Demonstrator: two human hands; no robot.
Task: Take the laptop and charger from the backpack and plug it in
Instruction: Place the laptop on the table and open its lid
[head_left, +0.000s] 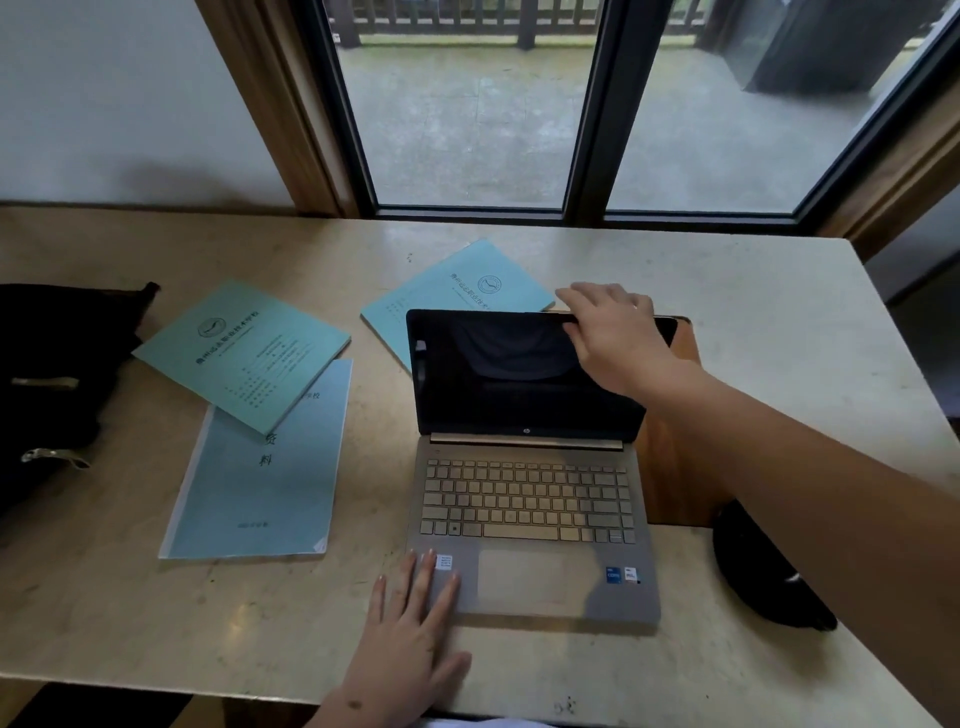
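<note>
Big windows look out on a wet deck behind a pale stone surface (727, 312). On the far left lies a black backpack (57, 384), soft and floppy. Three blue booklets (244, 353) are spread out between the backpack and the laptop (530, 499).

The laptop is out of the bag. It sits open in the middle of the surface, partly on a brown wooden board (675, 467). Its screen is dark. It looks thin, stiff and a bit heavy, and the screen could crack, so it is best held by the edges.

The right hand (618, 332) pinches the top edge of the screen, thumb in front and fingers behind. The left hand (415, 613) lies flat and spread on the laptop's near left corner, holding it down.

A dark round thing (763, 571) sits at the right edge. It may be a pouch, but I cannot tell. I see no charger yet.
</note>
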